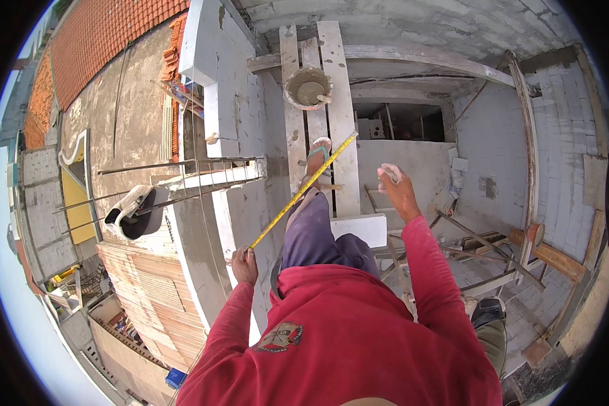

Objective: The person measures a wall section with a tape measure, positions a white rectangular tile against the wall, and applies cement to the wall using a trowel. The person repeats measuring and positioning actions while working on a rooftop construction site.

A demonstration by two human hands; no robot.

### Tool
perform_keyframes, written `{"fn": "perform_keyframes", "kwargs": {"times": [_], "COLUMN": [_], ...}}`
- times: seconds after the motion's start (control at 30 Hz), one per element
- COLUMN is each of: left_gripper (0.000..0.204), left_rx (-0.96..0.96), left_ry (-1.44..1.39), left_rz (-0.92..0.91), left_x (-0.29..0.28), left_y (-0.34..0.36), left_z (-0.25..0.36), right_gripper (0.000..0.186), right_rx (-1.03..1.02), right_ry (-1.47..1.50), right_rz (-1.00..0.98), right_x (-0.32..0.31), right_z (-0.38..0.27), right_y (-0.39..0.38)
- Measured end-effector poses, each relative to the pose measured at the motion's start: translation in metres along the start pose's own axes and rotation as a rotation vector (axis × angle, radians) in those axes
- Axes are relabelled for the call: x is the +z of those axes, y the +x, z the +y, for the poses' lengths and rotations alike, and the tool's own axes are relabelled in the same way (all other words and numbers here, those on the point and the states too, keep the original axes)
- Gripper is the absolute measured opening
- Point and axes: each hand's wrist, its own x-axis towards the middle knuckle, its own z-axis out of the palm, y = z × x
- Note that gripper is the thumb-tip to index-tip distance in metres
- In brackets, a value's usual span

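Note:
My left hand [244,265] is closed on the near end of a yellow tape measure [298,196], beside the white block wall [240,213]. The extended blade slants up and away to the right, passing over my sandalled foot [318,157], its far end above the planks [345,169]. My right hand [398,192] is raised to the right of the blade, apart from it. Its fingers are loosely bent and dusty, with nothing visible in them. A white block [360,230] lies by my knees.
A bucket of grey mortar [308,89] stands on the planks ahead. Steel bars [183,164] jut from the wall at left, with a grey and white cap-like thing [139,212] on them. Wooden poles [524,135] and a lower floor are at right. Another person's olive trouser leg [492,342] shows behind me.

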Motion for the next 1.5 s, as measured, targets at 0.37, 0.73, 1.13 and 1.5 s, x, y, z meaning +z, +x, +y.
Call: {"fn": "perform_keyframes", "kwargs": {"times": [0.37, 0.73, 1.13, 1.5], "left_gripper": [0.031, 0.031, 0.032, 0.029], "left_rx": [-0.551, -0.789, -0.725, -0.657], "left_ry": [-0.011, -0.098, -0.130, -0.078], "left_rz": [0.322, 0.455, 0.469, 0.497], "left_x": [0.099, 0.105, 0.097, 0.099], "left_y": [0.084, 0.195, 0.248, 0.257], "left_z": [-0.039, -0.036, -0.050, -0.070], "right_gripper": [0.042, 0.039, 0.036, 0.036], "right_rx": [0.063, 0.350, 0.349, 0.360], "right_ry": [-0.574, -0.378, -0.332, -0.352], "right_rz": [-0.113, -0.044, -0.100, -0.116], "right_x": [-0.042, -0.088, -0.042, -0.050], "right_z": [0.153, 0.151, 0.119, 0.129], "right_y": [-0.032, -0.025, -0.011, -0.013]}}
